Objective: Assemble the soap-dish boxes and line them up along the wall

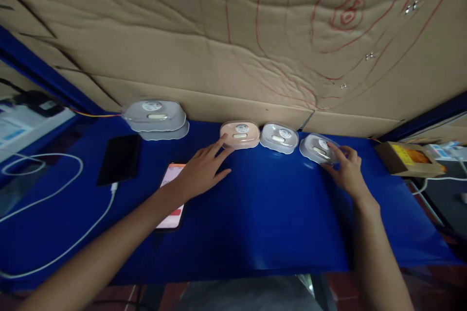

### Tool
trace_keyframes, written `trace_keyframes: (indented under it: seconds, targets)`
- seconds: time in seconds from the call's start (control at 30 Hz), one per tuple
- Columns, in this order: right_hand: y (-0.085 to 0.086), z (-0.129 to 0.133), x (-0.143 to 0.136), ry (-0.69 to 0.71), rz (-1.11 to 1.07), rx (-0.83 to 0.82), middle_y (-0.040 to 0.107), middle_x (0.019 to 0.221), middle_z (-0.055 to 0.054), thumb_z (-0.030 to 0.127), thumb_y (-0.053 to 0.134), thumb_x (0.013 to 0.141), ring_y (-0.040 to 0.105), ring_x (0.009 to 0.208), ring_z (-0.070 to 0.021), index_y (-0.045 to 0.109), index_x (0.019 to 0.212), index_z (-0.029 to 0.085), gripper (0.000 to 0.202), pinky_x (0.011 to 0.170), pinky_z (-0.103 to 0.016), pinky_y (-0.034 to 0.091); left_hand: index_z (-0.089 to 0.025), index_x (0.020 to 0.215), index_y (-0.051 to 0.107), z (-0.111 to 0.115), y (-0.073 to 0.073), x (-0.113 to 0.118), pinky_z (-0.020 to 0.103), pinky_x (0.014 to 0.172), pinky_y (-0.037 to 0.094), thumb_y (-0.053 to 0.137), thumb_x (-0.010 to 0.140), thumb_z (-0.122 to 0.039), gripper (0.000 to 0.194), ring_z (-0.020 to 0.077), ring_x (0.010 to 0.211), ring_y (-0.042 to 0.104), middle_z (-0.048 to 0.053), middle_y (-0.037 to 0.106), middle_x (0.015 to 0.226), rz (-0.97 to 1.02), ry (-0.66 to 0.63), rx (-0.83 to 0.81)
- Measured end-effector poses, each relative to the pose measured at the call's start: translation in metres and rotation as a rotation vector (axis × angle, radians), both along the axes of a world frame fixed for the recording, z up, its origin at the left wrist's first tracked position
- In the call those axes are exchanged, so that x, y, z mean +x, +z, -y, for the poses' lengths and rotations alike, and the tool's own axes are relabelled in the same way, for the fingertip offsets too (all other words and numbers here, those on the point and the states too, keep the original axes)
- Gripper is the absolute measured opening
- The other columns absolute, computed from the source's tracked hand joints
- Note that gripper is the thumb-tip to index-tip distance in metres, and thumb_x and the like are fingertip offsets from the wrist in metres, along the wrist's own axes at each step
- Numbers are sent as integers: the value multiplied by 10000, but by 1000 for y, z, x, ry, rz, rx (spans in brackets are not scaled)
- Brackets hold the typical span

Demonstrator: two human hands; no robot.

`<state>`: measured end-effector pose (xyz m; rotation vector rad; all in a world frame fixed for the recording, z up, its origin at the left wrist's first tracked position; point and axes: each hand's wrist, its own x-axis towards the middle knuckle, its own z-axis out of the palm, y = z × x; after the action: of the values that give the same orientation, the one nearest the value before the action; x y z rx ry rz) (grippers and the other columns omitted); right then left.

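Observation:
My left hand [206, 167] reaches across a lit phone, its fingers spread and a fingertip on the left edge of a peach oval container [240, 136] with a clear lid. Thumb and fingers of my right hand [345, 167] rest at the right side of a grey oval container [316, 149], which stands on the table. Between these two sits another grey container [279, 139], touched by neither hand. Farther left, more grey containers [156, 117] are stacked against the cardboard.
The blue table [277, 214] holds a lit phone [177, 219] under my left forearm, a black device [119, 160] and a white cable [95, 233] at the left. An open cardboard box [404, 160] stands right. A cardboard wall [164, 39] rises behind.

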<state>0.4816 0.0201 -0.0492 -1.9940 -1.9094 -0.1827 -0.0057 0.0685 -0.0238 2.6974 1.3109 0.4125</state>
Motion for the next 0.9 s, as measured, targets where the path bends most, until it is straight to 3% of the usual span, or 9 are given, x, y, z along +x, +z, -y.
trace_keyframes:
  seconds: [0.2, 0.37, 0.47, 0.6, 0.67, 0.73, 0.8, 0.83, 0.9]
  targets:
    - [-8, -12, -32, 120, -242, 164, 455, 1501, -207, 544, 699, 958, 493, 1416, -401, 550, 1529, 199, 683, 1198, -641, 451, -185, 1585, 487, 7, 13, 0, 605, 1055, 544, 543, 1081, -427, 562, 419, 1281, 641, 222, 643, 1403, 23, 138, 69]
    - [-8, -22, -49, 140, -368, 194, 572, 1422, -222, 583, 673, 988, 526, 1417, -390, 589, 1421, 157, 613, 1225, -665, 421, -230, 1467, 627, 7, 12, -5, 646, 1143, 487, 584, 1048, -365, 443, 441, 1431, 542, 217, 526, 1532, 170, 166, -10]
    - [-11, -27, -54, 207, -387, 129, 569, 1552, -198, 561, 625, 1033, 514, 1496, -354, 518, 1519, 206, 611, 1269, -637, 389, -240, 1447, 642, 16, 10, -9, 576, 1201, 476, 633, 1018, -412, 461, 410, 1488, 530, 183, 428, 1657, 264, 97, -211]
    - [-13, -26, -67, 276, -441, 44, 410, 1724, -208, 548, 564, 1073, 443, 1587, -332, 264, 1695, 228, 761, 1281, -617, 389, -293, 1490, 609, 38, 17, -6, 529, 1217, 476, 664, 1019, -396, 485, 378, 1523, 525, 143, 358, 1762, 268, -60, -419]
    - [-5, -18, -79, 258, -436, 87, 370, 1746, -206, 549, 539, 1085, 391, 1616, -357, 261, 1701, 233, 746, 1297, -672, 335, -322, 1517, 581, 50, 20, -1, 528, 1230, 463, 685, 1020, -356, 508, 366, 1564, 482, 134, 344, 1784, 251, -164, -479]
    - [9, -4, -97, 270, -419, 143, 453, 1694, -181, 529, 511, 1104, 428, 1591, -357, 347, 1669, 260, 646, 1290, -688, 340, -346, 1541, 544, 60, 18, 6, 537, 1239, 451, 728, 1003, -319, 569, 360, 1596, 438, 127, 332, 1795, 251, -259, -507]
    - [24, 14, -121, 437, -441, 56, 560, 1605, -155, 515, 500, 1118, 543, 1504, -323, 417, 1631, 305, 561, 1246, -625, 442, -355, 1559, 504, 67, 12, 12, 558, 1236, 450, 791, 951, -259, 679, 368, 1596, 434, 133, 356, 1781, 281, -297, -488]
    - [30, 24, -134, 580, -422, -49, 549, 1617, -157, 555, 537, 1098, 533, 1514, -332, 430, 1627, 313, 591, 1235, -608, 463, -357, 1564, 488, 69, 9, 15, 568, 1225, 459, 821, 919, -228, 738, 374, 1579, 455, 139, 389, 1758, 303, -287, -467]
    - [39, 39, -158, 799, -326, -248, 447, 1700, -180, 697, 727, 943, 451, 1574, -388, 404, 1654, 300, 876, 1236, -607, 469, -355, 1580, 446, 73, 1, 19, 587, 1200, 479, 863, 861, -190, 847, 384, 1529, 510, 153, 465, 1692, 352, -241, -434]
